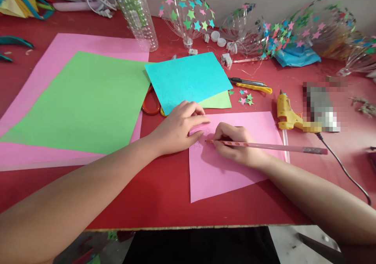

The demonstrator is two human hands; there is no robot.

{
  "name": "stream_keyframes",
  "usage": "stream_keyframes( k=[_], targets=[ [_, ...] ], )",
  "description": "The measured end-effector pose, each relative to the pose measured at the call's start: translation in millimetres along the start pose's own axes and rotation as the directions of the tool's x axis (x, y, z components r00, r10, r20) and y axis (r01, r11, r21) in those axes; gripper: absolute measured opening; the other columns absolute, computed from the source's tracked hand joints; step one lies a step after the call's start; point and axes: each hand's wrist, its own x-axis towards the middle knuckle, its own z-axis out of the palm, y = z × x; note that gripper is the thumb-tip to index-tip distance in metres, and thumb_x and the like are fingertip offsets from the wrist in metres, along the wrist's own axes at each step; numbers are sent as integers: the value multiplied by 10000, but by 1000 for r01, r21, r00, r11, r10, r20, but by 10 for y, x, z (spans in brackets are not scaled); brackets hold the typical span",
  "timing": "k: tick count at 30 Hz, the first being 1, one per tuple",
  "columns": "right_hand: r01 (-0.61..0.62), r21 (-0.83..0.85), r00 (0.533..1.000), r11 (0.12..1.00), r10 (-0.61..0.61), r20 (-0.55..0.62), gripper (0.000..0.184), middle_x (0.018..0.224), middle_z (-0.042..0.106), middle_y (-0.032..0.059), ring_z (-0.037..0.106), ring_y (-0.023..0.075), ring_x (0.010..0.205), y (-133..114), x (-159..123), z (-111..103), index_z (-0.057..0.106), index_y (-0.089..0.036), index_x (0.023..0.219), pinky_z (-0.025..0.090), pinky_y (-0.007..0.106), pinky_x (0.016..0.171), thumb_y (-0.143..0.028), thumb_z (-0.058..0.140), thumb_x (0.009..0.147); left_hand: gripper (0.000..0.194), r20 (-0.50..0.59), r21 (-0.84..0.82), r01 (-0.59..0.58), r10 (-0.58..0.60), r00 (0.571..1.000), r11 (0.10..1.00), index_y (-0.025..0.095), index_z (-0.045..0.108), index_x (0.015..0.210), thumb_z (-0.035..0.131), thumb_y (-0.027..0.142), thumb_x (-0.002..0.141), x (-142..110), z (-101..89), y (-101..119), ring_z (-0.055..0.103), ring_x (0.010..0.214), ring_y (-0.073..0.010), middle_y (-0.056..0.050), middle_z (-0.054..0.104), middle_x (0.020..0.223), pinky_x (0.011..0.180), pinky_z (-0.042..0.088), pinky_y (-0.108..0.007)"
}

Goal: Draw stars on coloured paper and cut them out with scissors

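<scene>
A small pink sheet of paper (229, 185) lies near the table's front edge, with faint pencil star outlines (198, 140) at its left side. My right hand (237, 144) rests on it, its fingers closed round a pink pencil (273, 146). The pencil's tip is close to the drawn stars, and its eraser end points right. My left hand (182, 129) lies with fingers stretched out at the sheet's upper left edge, holding nothing. Just beyond it a blue sheet (188, 80) overlaps a light green piece (219, 100). Red-handled scissors (151, 103) are partly hidden under the blue sheet.
Large green (85, 103) and pink sheets (55, 54) cover the left. A yellow glue gun (286, 113) and yellow cutter (255, 85) lie right, near loose paper stars (246, 99). Behind stand a plastic bottle (138, 21) and star-covered plastic pieces (188, 15).
</scene>
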Motion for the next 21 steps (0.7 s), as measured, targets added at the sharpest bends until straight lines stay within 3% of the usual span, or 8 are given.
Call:
stream_keyframes(
  k=[10, 21],
  targets=[
    [-10, -26, 1000, 1000, 10, -13, 127, 585, 465, -66, 387, 72, 493, -11, -4, 7, 424, -218, 719, 318, 198, 493, -115, 496, 737, 272, 10, 2, 6, -6, 1000, 1000, 159, 685, 1143, 542, 242, 927, 4, -8, 1, 519, 1025, -266, -120, 587, 1108, 941, 439, -459],
    [5, -38, 995, 999, -9, -103, 169, 542, 398, -77, 335, 63, 470, 23, -22, 12, 379, -220, 679, 280, 189, 447, -116, 503, 728, 273, 3, 7, -7, 7, 1000, 1000, 148, 687, 1147, 559, 236, 922, -3, -6, -11, 518, 1020, -267, -125, 582, 1111, 935, 437, -452]
  ],
)
